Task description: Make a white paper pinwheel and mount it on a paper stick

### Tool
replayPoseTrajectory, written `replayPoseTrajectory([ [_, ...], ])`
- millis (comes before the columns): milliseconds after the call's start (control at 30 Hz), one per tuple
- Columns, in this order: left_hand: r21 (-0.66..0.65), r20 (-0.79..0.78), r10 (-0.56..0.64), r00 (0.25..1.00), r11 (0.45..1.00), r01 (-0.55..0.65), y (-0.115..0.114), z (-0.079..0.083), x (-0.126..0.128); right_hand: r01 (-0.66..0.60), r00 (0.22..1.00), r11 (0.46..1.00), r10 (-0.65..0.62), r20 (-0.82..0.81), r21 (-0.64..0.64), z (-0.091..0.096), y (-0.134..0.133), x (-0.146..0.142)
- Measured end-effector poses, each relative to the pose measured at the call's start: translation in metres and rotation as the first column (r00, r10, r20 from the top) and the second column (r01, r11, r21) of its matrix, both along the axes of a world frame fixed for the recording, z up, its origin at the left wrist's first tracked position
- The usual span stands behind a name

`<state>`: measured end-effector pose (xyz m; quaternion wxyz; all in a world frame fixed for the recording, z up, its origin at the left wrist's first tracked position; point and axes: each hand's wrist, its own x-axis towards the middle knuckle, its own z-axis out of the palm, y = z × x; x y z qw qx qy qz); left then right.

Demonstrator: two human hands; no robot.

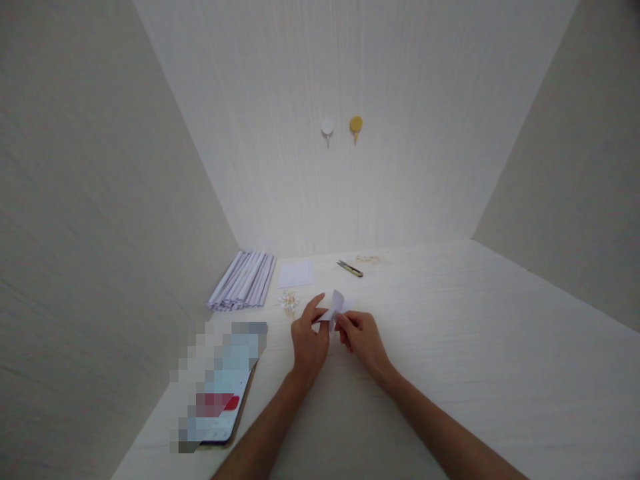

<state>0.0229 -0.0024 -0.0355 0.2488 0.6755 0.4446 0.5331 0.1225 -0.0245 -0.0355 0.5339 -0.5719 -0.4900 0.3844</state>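
A small sheet of white paper (336,303) is held up between my two hands, bent into a curve. My left hand (310,340) grips its left side, with the index finger raised and the thumb near the lower edge. My right hand (361,333) pinches the paper's right side between thumb and fingertips. Just left of my left hand lies a little cluster of off-white pieces (289,302), too small to make out. Beyond the hands, a flat stack of white paper sheets (295,274) rests on the table.
Many rolled white paper tubes (243,280) are piled at the left. A partly blurred phone (227,393) lies at front left. Thread snips (349,269) and some tan string (367,259) lie near the back wall. White (327,127) and yellow hooks (355,125) hang on that wall.
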Motion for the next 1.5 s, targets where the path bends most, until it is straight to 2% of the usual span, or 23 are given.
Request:
replayPoseTrajectory([
  [67,-0.010,0.001,0.001,1.000,1.000,-0.001,0.000,0.000,0.000,0.018,0.966,0.985,-0.060,0.251,0.169,0.000,-0.003,0.003],
  [133,-0.017,0.002,0.004,1.000,1.000,-0.004,0.001,-0.001,-0.001,0.008,0.923,0.963,-0.111,0.369,0.268,0.001,-0.005,0.003],
  [200,-0.014,0.006,0.011,1.000,1.000,-0.011,0.001,-0.001,-0.001,0.013,0.953,0.978,-0.075,0.292,0.207,0.001,-0.004,0.001],
  [267,-0.007,0.003,0.019,1.000,1.000,-0.019,0.000,-0.001,-0.001,0.007,0.991,0.998,-0.016,0.131,0.066,0.001,-0.002,-0.002],
  [367,0.002,-0.020,0.018,1.000,1.000,-0.018,0.000,0.000,-0.001,-0.051,0.999,0.998,0.052,0.011,-0.042,-0.001,0.002,-0.003],
  [467,0.005,-0.041,-0.003,0.999,1.000,0.003,0.000,-0.001,-0.001,-0.051,0.999,0.999,0.051,0.017,-0.016,-0.002,0.002,0.000],
  [600,0.010,-0.039,0.007,0.999,1.000,-0.006,0.000,-0.002,-0.002,0.020,0.990,0.986,-0.043,0.133,0.168,-0.002,-0.002,0.001],
  [667,0.015,-0.030,0.012,0.999,1.000,-0.011,0.000,-0.002,-0.002,0.013,0.997,0.995,-0.021,0.081,0.098,-0.002,-0.003,-0.002],
  [767,0.017,-0.030,0.005,1.000,1.000,-0.004,0.000,-0.002,-0.002,-0.048,0.993,0.994,0.037,-0.112,-0.095,-0.002,-0.002,-0.006],
  [833,0.011,-0.020,-0.001,1.000,1.000,0.001,0.000,-0.002,-0.001,-0.028,0.997,0.997,0.023,-0.071,-0.070,-0.002,-0.001,-0.006],
  [967,-0.049,0.047,0.004,0.999,0.999,-0.002,0.001,-0.002,0.001,0.010,0.978,0.994,-0.032,0.206,0.105,-0.001,0.000,-0.001],
  [1033,-0.098,0.069,0.022,0.997,0.995,-0.015,0.002,-0.002,0.001,-0.007,0.973,0.995,-0.015,0.228,0.096,-0.002,0.002,0.002],
  [1267,-0.199,0.034,0.097,0.995,0.976,-0.088,0.005,-0.003,0.000,-0.089,0.991,0.995,0.092,0.096,-0.038,-0.008,0.013,0.010],
  [1500,-0.254,0.071,0.070,0.995,0.966,-0.050,0.006,-0.003,-0.001,-0.187,0.979,0.969,0.170,-0.117,-0.163,-0.008,0.016,0.017],
])
